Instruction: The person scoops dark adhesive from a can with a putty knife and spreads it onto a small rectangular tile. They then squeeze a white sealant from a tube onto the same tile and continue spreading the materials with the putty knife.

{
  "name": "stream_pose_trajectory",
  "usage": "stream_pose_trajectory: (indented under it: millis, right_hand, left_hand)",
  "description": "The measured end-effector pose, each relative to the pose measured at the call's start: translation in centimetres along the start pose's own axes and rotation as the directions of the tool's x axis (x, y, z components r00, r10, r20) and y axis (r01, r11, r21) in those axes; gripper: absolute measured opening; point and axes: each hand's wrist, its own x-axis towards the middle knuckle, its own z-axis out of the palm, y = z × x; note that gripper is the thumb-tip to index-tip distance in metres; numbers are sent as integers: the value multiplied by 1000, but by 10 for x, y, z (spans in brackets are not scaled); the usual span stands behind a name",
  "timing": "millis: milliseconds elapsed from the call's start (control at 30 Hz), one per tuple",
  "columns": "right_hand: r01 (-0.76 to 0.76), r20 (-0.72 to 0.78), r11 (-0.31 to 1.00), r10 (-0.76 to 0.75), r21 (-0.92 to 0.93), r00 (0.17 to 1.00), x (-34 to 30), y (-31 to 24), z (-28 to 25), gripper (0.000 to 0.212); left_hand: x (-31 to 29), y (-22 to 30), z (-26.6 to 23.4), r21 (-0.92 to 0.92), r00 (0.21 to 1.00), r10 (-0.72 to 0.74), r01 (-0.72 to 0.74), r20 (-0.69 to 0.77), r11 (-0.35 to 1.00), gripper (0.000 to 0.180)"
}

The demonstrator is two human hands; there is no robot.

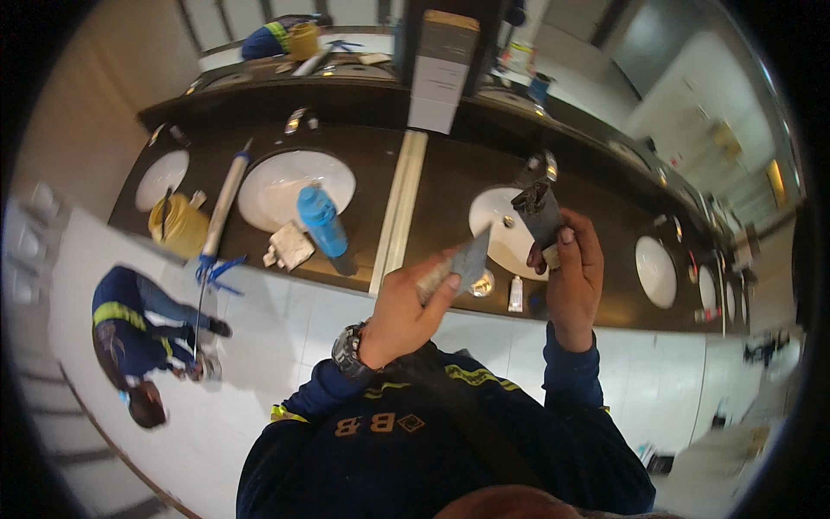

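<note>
Over the dark counter [432,186], my left hand [405,313] is closed round the pale handle of a grey putty knife [471,262], its flat blade pointing up and right. My right hand [577,275] grips a second, darker putty knife [538,210] upright, with dark paste clumped along its top edge. The two blades are close together but apart. Behind them is a white oval sink [491,212], partly hidden by the tools and my right hand. A small white tube [516,294] and a round shiny tin [482,283] rest near the counter's front edge.
Left of a pale strip [399,212] are a blue bottle [322,221], a crumpled white cloth [290,246], a blue caulking gun [207,270] with a long tube, and a yellow bucket [179,222]. A co-worker [130,316] bends over the white floor at left. Mirrors line the back.
</note>
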Motion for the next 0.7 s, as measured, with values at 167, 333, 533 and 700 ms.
stream_pose_trajectory:
  millis: [167, 333, 533, 700]
  right_hand:
    - [142, 431, 990, -133, 10, 893, -6, 22, -8, 35]
    - [230, 762, 962, -259, 147, 594, -33, 33, -22, 39]
    - [282, 850, 935, -321, 215, 418, -85, 8, -29, 44]
    - [431, 873, 897, -287, 101, 394, -148, -20, -44, 47]
  left_hand:
    - [-44, 34, 31, -891, 860, -479, 69, -174, 448, 38]
    - [-102, 73, 78, -886, 775, -542, -48, -325, 462, 41]
    - [-184, 132, 116, -749, 641, -561, -32, -523, 662, 48]
    - [-256, 173, 139, -709, 652, -508, -64, -563, 703, 55]
